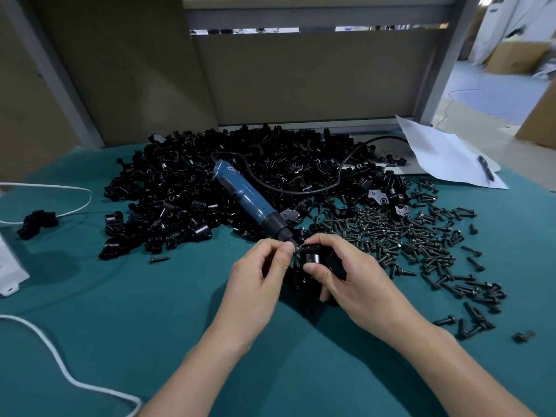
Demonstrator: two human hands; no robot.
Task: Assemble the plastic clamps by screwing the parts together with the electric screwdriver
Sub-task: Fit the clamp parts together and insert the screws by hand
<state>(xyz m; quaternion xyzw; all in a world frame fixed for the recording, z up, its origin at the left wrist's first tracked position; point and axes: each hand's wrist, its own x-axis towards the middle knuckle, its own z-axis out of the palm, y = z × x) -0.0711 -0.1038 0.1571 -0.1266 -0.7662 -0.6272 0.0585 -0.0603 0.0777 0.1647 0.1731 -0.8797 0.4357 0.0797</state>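
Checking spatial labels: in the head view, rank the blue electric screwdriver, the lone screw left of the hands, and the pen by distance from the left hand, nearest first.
1. Electric screwdriver, its tip just behind the left hand.
2. Lone screw, to the left.
3. Pen, far back right.

paper sheet (445,155) right | pen (486,170) on it | white cord (90,196) left | perhaps cardboard box (523,57) beyond

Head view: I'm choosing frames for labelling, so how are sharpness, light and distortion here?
Head view: the left hand, right hand and clamp are fairly sharp; the bright room at far right is smeared and washed out; the posts lean from wide-angle bending; the black pile shows small glints; soft shadows lie on the cloth.
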